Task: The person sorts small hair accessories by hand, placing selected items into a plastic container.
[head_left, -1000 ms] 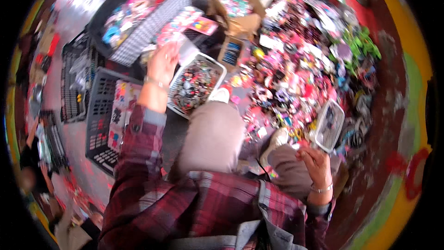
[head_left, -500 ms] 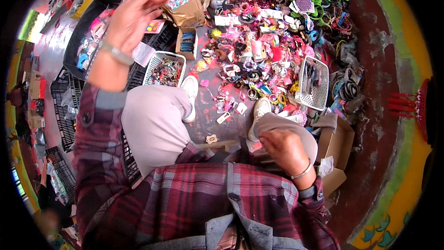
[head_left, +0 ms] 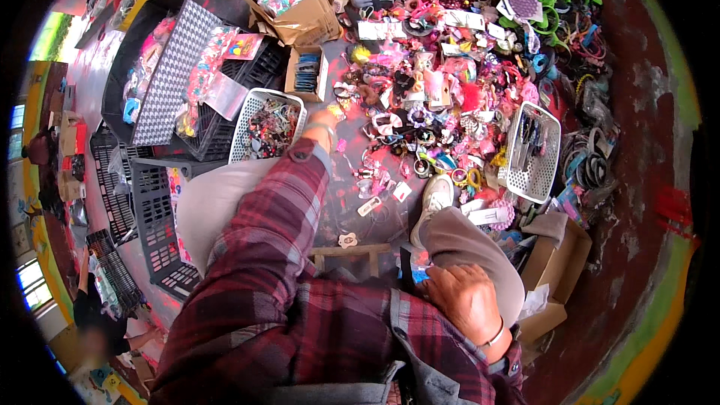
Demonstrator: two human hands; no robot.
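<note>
My left hand (head_left: 322,119) reaches forward, low down between a white basket of small mixed trinkets (head_left: 271,126) and the near left edge of a heap of hair accessories (head_left: 420,82). A small yellow piece (head_left: 335,111) lies at its fingertips. The wrist and sleeve hide most of its fingers, so a grip on anything does not show. My right hand (head_left: 463,298) rests back-up against my right thigh with its fingers curled under. Whatever may be inside that curl is hidden. A bit of blue (head_left: 418,274) shows beside its knuckles.
An open carton of bagged goods (head_left: 319,19) and a small box of blue cards (head_left: 306,73) stand ahead on the left. A white basket (head_left: 534,154) sits right of the heap. Black crates (head_left: 154,225) flank my left leg; an open carton (head_left: 559,255) is by my right.
My left hand has dropped from the raised upper left down and rightward to the heap's near edge. My right hand has lowered toward my lap. The view has shifted a little.
</note>
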